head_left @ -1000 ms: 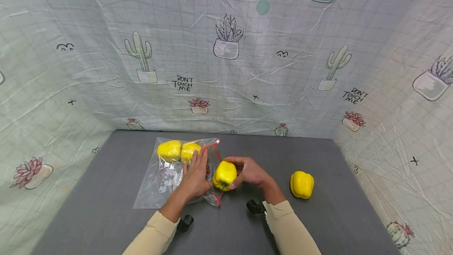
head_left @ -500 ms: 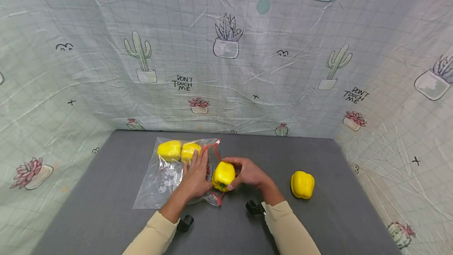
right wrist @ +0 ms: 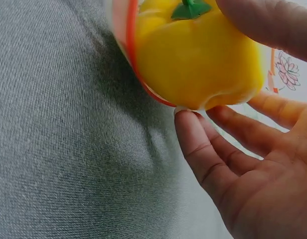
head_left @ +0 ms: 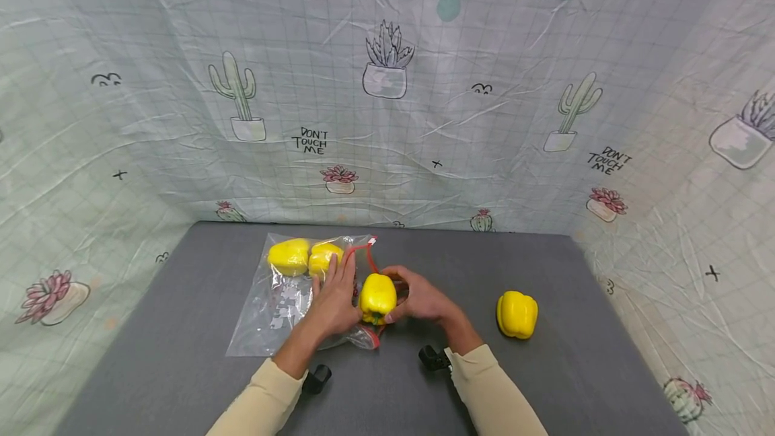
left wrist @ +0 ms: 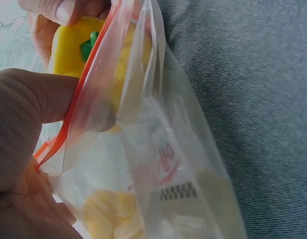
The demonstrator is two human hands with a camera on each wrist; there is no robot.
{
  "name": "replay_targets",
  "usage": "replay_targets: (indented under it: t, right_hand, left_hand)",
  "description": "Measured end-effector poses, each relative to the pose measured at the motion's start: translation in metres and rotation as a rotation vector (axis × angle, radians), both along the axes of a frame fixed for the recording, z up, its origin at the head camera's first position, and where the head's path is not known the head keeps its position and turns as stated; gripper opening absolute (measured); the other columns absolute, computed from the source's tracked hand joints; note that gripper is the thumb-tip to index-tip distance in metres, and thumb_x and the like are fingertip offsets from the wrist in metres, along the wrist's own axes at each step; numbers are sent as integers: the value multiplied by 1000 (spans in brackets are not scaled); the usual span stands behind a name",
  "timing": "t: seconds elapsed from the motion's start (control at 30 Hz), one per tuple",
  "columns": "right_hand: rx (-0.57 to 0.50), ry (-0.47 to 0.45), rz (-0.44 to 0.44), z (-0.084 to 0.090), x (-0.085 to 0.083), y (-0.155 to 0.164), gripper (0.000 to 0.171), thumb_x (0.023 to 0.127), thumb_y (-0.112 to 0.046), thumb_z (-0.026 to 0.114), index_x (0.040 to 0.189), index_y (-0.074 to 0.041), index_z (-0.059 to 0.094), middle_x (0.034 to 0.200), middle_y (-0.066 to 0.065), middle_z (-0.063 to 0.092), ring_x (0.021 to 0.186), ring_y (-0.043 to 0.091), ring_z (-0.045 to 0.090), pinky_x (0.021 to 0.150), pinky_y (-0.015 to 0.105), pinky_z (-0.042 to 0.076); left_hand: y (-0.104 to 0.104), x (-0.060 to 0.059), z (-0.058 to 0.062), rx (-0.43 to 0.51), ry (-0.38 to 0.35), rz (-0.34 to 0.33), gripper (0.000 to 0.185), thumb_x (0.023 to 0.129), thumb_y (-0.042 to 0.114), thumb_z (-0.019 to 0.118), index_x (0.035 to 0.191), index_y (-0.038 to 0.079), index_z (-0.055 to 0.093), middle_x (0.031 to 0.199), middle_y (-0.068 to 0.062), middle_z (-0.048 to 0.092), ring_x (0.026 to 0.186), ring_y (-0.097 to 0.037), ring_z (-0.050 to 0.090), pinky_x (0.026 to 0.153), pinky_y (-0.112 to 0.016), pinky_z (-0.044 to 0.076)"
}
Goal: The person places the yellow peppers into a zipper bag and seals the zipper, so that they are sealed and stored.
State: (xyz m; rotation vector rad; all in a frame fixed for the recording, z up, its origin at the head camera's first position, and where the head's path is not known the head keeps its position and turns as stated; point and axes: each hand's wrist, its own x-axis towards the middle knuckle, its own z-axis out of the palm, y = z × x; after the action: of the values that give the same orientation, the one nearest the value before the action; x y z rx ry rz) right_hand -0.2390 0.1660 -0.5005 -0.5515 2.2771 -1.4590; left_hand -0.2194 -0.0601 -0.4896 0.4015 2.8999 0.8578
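A clear zip bag with a red zip edge lies on the grey table, its mouth facing right. Inside it are two yellow bell peppers at the far side. My left hand holds the bag at its mouth, fingers over the top sheet, thumb reaching in past the zip. A third yellow bell pepper, green stem toward me, is gripped by my right hand between thumb and fingertips. In the left wrist view part of this pepper shows through the plastic, inside the mouth.
Another yellow bell pepper sits alone on the table to the right. Black wrist camera mounts stick out below both wrists. A cactus-print curtain surrounds the table at the back and sides.
My right hand has moved slightly left with the pepper, bringing it farther into the bag's mouth. The left hand and the bag have stayed almost in place.
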Motion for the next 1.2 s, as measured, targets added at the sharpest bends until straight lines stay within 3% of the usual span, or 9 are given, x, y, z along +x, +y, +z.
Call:
replay_targets:
  t: [0.33,0.6,0.8,0.97,1.2]
  right_hand:
    - [33,40,-44,-3,-2,-4,77,79,-5,86,148,-2,52,134,20,65,113,29,65,101,48,56]
    - [-58,-1,-17,-10,-3,-2,50,99,-17,69,144,1,58,141,24,64,121,35,66,98,40,59]
    - [-72,-51,-84,-9,-1,-7,49,97,-20,73,143,-5,63,141,20,66,113,27,71,88,35,61]
    - [-50,-34,-91,-4,1,-11,49,95,-22,76,140,-8,66,139,20,67,100,21,71,80,39,60]
    - [-18,-17,-111,-4,3,-16,48,93,-22,78,136,-4,66,136,21,68,103,24,72,81,35,60]
  left_hand:
    - [0,-4,7,6,-10,-17,114,74,7,76,168,5,11,178,-9,7,164,-41,3,117,-84,9]
    - [1,-7,10,13,-28,-16,115,72,5,76,167,5,12,178,-10,9,164,-42,4,117,-84,9]
    - [1,-7,10,-3,-40,-21,115,71,3,75,167,4,13,178,-10,9,164,-42,2,118,-84,8]
    - [0,-7,14,19,-63,-25,117,71,2,74,168,5,10,178,-10,6,164,-41,0,118,-83,7]
    - [-3,-9,22,80,-98,-30,118,73,4,71,168,6,2,177,-15,10,164,-41,-3,118,-83,5]
